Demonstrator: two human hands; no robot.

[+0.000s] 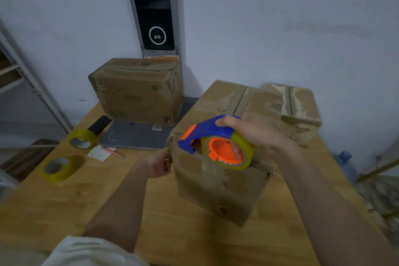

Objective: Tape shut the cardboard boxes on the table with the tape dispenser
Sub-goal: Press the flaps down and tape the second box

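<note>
Room: white wall behind a wooden desk (64,211), with a tall dark panel (154,6) standing against the wall.
Near box: a big cardboard box (218,185) sits in the middle of the desk, its top covered in old, torn tape.
Tape dispenser: a blue and orange tape dispenser (212,142) with a yellowish roll is held over the near top edge of the big box.
Right hand: the right hand (257,134) grips the dispenser, fingers curled round the blue top and into the orange middle.
Left hand: the left hand (158,163) is at the left corner of the big box, fingers bent and pinching there; what they pinch is too blurry to tell.
Other boxes: a second box (138,90) stands at the back by the wall, and a small box (300,110) sits just behind the big box on the right.
Spare tape: two tape rolls (83,138) lie on the left of the desk.
Flat grey thing: a grey board (138,136) lies under the back box.
</note>
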